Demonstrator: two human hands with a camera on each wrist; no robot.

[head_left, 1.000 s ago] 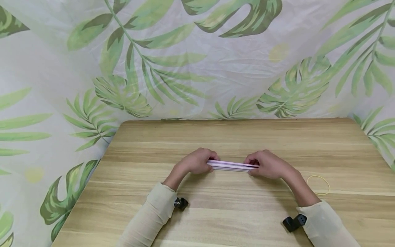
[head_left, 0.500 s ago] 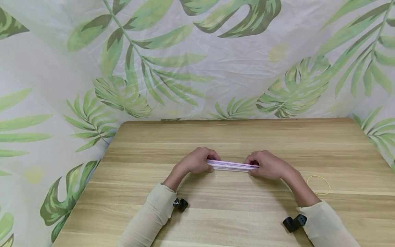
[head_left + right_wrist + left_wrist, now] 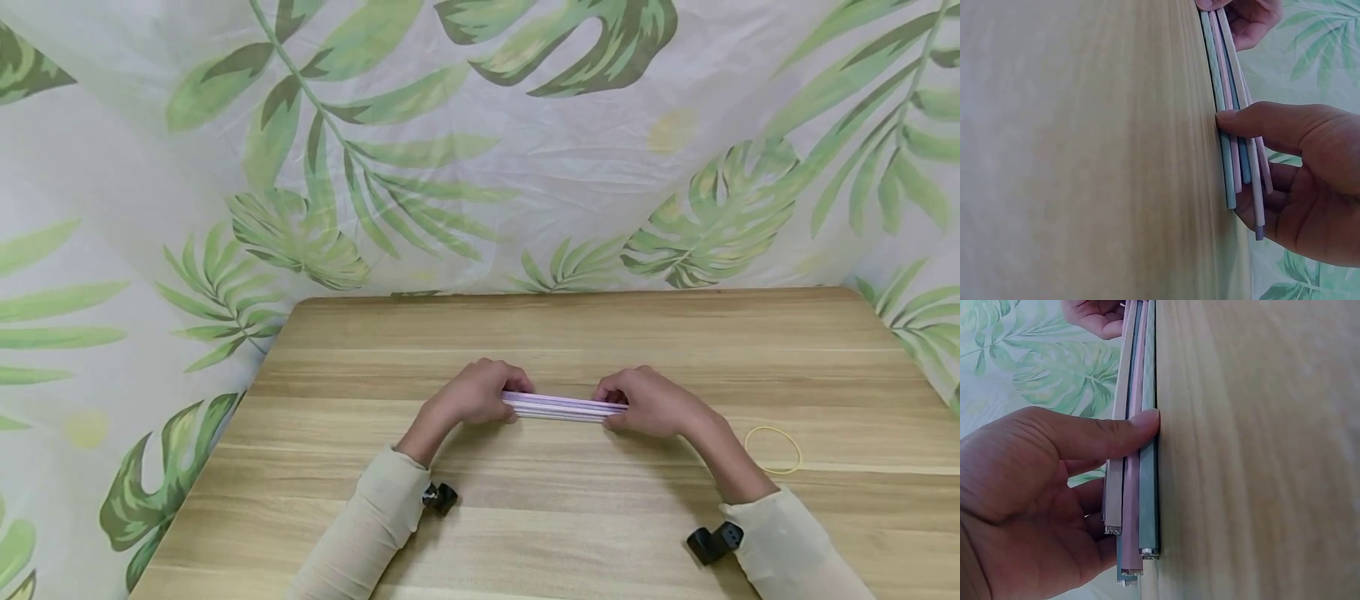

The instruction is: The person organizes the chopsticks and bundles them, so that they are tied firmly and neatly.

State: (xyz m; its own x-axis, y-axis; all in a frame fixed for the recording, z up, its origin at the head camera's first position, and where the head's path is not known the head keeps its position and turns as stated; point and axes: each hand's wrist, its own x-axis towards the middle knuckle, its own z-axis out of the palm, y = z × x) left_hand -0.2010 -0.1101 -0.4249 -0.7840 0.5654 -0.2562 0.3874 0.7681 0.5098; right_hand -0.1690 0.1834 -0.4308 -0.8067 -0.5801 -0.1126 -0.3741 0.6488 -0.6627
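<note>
both hands squaring bundle of sticks (image 3: 564, 406) on table (image 3: 525, 517): left hand (image 3: 471, 396), right hand (image 3: 654, 402) each curled round one end. rubber band (image 3: 773, 449) lies right of bundle, untouched; likely next needs one-hand hold.

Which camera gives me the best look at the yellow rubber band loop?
The head view: the thin yellow rubber band loop lies flat on the wooden table, beside the right hand. Neither wrist view shows it, only pastel sticks.

"Where are we, a studio?"
"Looks like a makeshift recording corner: a small wooden table (image 3: 570, 333) boxed in by a leaf-print cloth backdrop (image 3: 480, 167), draped and creased, nothing else around."
</note>
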